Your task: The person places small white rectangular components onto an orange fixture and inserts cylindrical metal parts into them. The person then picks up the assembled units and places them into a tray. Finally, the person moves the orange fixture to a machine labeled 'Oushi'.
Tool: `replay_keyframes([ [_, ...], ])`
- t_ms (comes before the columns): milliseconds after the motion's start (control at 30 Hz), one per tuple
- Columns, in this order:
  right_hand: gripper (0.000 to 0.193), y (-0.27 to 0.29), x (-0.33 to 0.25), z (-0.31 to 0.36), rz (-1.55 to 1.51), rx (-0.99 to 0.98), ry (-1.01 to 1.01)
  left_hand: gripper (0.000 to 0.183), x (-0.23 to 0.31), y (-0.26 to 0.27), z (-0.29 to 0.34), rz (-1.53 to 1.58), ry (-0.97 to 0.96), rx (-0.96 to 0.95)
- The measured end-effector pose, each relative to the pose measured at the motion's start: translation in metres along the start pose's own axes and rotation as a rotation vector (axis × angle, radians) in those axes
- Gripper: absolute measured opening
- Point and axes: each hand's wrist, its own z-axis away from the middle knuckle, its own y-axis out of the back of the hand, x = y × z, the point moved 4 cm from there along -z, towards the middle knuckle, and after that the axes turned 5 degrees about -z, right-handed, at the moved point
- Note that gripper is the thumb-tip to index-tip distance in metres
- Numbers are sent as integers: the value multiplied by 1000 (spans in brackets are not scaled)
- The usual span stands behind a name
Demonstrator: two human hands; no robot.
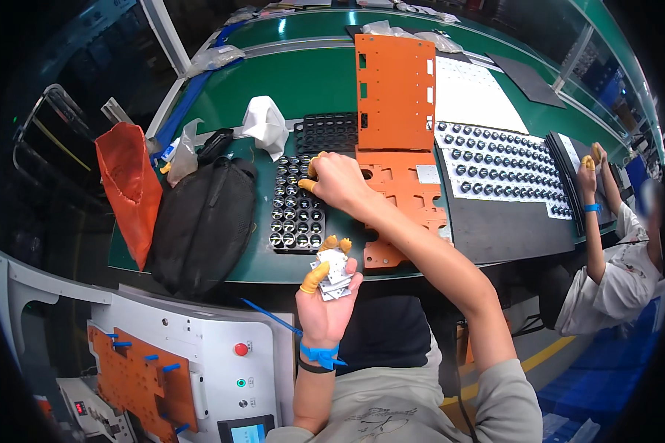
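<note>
My left hand [325, 306], palm up below the table's front edge, is closed around a stack of small white square plates [334, 272]. Yellow finger cots cover its thumb and some fingertips. My right hand [336, 181] reaches over a black tray [300, 252] filled with rows of round, shiny black-rimmed parts [289, 227]. Its thumb and forefinger, also in yellow cots, are curled toward each other at the tray's upper right; what sits between them is too small to make out. Beside that hand lies an orange fixture [403, 192] with its lid [396, 92] raised, a white square plate [427, 174] in it.
White sheets with rows of black round parts [502, 162] lie on a dark board [506, 229] at right. A black bag [203, 221], orange pouch [129, 192] and white crumpled cloth [265, 125] stand left. A control-panel machine [229, 332] is lower left. Another person's hands [590, 166] work far right.
</note>
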Motion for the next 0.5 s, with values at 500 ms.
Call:
replay_keyframes([
  [500, 24, 103, -36, 63, -632, -2, -220, 49, -7, 6, -11, -240, -19, -53],
])
